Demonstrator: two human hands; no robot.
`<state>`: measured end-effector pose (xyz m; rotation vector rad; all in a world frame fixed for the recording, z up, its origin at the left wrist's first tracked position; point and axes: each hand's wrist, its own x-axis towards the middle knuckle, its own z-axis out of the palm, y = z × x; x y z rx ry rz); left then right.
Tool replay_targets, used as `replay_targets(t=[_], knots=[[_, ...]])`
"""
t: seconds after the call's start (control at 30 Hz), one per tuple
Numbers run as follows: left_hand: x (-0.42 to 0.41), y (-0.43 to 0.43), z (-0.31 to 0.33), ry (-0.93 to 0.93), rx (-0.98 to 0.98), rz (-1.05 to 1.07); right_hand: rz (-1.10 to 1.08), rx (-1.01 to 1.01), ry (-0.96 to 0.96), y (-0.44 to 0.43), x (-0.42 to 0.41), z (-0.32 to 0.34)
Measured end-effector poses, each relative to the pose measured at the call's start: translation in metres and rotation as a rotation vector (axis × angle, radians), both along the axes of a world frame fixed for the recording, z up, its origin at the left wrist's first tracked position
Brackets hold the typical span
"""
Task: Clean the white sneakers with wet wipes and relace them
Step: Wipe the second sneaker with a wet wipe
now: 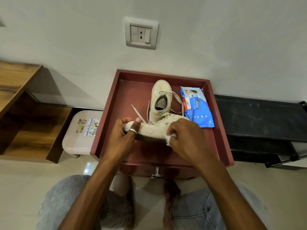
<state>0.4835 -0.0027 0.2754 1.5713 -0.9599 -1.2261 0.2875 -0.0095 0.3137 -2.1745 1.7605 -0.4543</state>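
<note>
The left hand [123, 135] grips the sneaker [149, 131]. The right hand [186, 136] pinches a wipe [168, 139] against it, with the wipes pack [197, 110] at two o'clock.

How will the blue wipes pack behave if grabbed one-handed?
Wipes pack: probably soft and floppy, since its film looks creased and it lies flat in the red tray. Glossy wrap suggests it may slip. Flat shape makes rolling or tipping unlikely.
</note>
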Motion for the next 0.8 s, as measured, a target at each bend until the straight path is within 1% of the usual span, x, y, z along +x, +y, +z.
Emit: replay_targets(t=[0.03, 0.1, 0.17, 0.23, 0.3, 0.37, 0.4, 0.47, 0.57, 0.63, 0.7, 0.8], knots=[[0.000, 0.000, 0.000, 0.001, 0.001, -0.003, -0.025, 0.040, 0.033, -0.003, -0.009, -0.001], [0.000, -0.001, -0.001, 0.000, 0.005, -0.019, -0.043, 0.057, 0.038, -0.004, -0.013, -0.001], [-0.001, -0.002, -0.001, -0.006, 0.003, -0.023, -0.026, -0.010, 0.028, 0.000, 0.000, 0.001], [-0.002, -0.002, -0.002, -0.004, 0.002, -0.014, 0.033, -0.114, -0.030, 0.007, 0.023, 0.004], [-0.002, -0.002, -0.003, -0.005, 0.005, -0.013, 0.121, -0.160, -0.120, 0.014, 0.044, 0.005], [-0.002, -0.002, -0.004, -0.005, 0.011, -0.023, 0.193, -0.174, -0.117, 0.016, 0.052, 0.003], [-0.001, -0.003, -0.005, -0.006, 0.015, -0.030, 0.196, -0.169, -0.106, 0.014, 0.049, 0.001], [0.002, -0.004, -0.006, -0.013, 0.015, -0.045, 0.131, -0.118, -0.085, 0.007, 0.032, 0.002], [0.004, -0.005, -0.006, -0.039, 0.022, -0.065, -0.008, 0.019, 0.063, -0.003, -0.004, 0.000], [0.004, -0.005, -0.005, -0.052, 0.025, -0.080, -0.046, 0.080, 0.092, -0.006, -0.014, -0.003], [0.002, -0.006, -0.005, -0.058, 0.023, -0.076, -0.040, 0.048, 0.088, -0.004, -0.009, -0.004], [-0.004, -0.006, -0.003, -0.127, 0.011, -0.094, 0.028, -0.108, 0.007, 0.000, 0.009, -0.003]])
